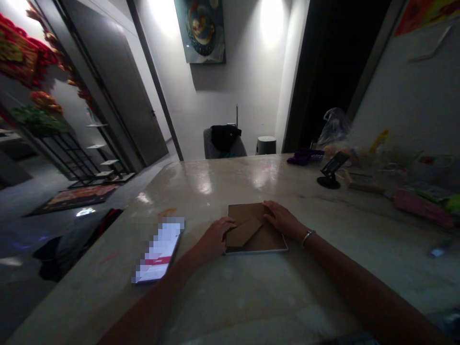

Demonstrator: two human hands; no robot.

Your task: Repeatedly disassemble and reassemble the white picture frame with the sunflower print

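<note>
One table: glossy and pale, it spreads across my head view, a frame flat near its middle.
Frame: thin-rimmed, it lies straight ahead between my two hands, both touching it, so neither is nearer. I cannot tell which side is longer from this angle.
Brown board: it fills the space inside the rim.
Phone: lit and pixelated, it rests left of the frame, beside my left forearm.
Left hand: at the frame's left edge, fingertips over onto the board.
Right hand: at the far right corner, fingers towards the far edge.
Grip: whether either hand pinches or merely rests, I cannot tell.
Clear bag: far right, contents too dim for me to name.
Flap: aslant on the board, long axis running near left to far right.
Bracelet: on the right wrist.
</note>
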